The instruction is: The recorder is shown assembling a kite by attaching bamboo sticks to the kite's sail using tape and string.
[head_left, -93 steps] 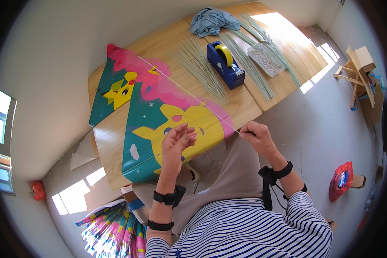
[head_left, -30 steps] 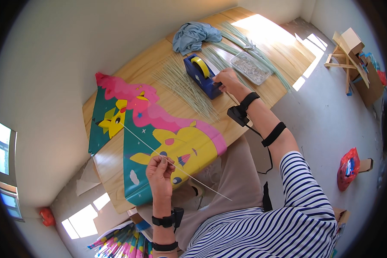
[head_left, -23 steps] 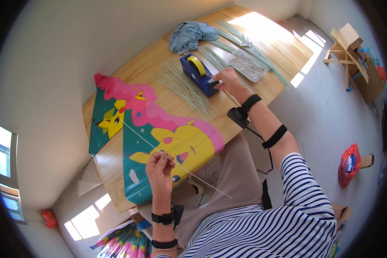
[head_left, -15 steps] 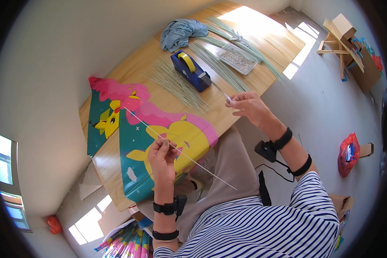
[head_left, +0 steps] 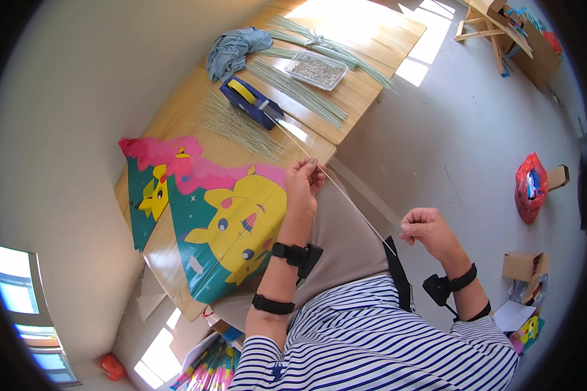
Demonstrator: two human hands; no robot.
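Printed sheet (head_left: pixel 231 218) lies on the worktop (head_left: pixel 165 262). Left hand (head_left: pixel 302 184): grip narrow, holding a thin pale stick (head_left: pixel 359 211) slanting above the lap. Clear strip (head_left: pixel 370 193) reaches right hand (head_left: pixel 428 231), fingertips pinched on its end.

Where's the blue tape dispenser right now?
The blue tape dispenser sits on the wooden table, upper left of centre in the head view, just below the crumpled cloth and lower left of the clear tub.
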